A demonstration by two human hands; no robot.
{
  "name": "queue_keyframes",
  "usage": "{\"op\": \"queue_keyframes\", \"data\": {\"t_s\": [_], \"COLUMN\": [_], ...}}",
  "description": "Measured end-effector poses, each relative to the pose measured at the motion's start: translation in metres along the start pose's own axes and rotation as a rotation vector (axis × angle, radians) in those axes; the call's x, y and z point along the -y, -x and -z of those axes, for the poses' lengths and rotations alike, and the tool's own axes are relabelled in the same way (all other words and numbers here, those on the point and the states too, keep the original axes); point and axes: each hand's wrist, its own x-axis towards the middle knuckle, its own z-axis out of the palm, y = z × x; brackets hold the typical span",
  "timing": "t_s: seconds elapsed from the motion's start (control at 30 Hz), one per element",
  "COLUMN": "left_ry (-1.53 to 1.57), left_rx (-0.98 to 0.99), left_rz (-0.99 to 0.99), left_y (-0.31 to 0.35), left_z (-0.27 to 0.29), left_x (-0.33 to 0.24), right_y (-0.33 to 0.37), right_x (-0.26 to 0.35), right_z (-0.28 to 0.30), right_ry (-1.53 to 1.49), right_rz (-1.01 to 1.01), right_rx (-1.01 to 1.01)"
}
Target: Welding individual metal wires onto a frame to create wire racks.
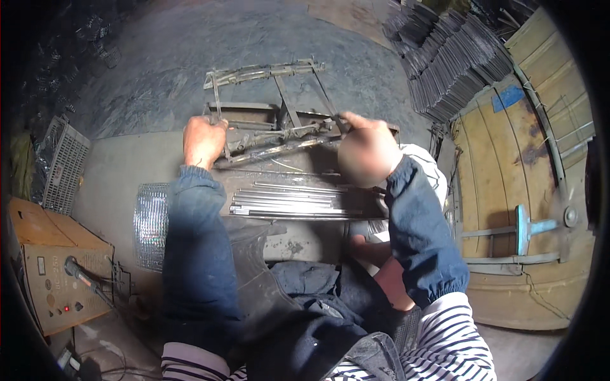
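Note:
Both of my hands are on a dull metal frame (264, 73) made of long rails joined by flat crossbars. My left hand (203, 141) is closed around its left end bar. At the right end, my right hand (372, 149) has its fingers closed on the end bar; part of that hand is blurred. Under the frame lies a low dark work surface. Several thin shiny metal rods (286, 200) lie side by side on it, nearer to me than the frame.
An orange-fronted welding machine (67, 279) with a cable stands at left. A wire mesh panel (150, 225) lies beside my left sleeve, a grey crate (67, 165) beyond. Stacked mesh panels (451, 60) stand far right, above a yellowish panel (495, 165) with a blue metal piece (522, 228).

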Motion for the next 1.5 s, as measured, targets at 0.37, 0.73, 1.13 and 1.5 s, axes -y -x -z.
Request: {"op": "queue_keyframes", "data": {"t_s": [0.37,0.73,1.13,1.5], "left_ry": [0.125,-0.088,-0.045,0.008], "left_rx": [0.032,0.005,0.024,0.018], "left_rz": [-0.005,-0.050,0.003,0.027], "left_y": [0.008,0.002,0.005,0.005], "left_z": [0.001,0.003,0.001,0.000], "left_x": [-0.010,-0.012,-0.019,-0.010], "right_y": [-0.103,-0.045,0.047,-0.028], "right_x": [-0.105,-0.018,-0.016,0.025], "right_z": [-0.032,-0.031,-0.119,-0.050], "right_ry": [0.313,0.091,0.198,0.036], "right_rz": [-0.232,0.176,0.060,0.292], "right_rx": [0.080,0.244,0.574,0.132]}}
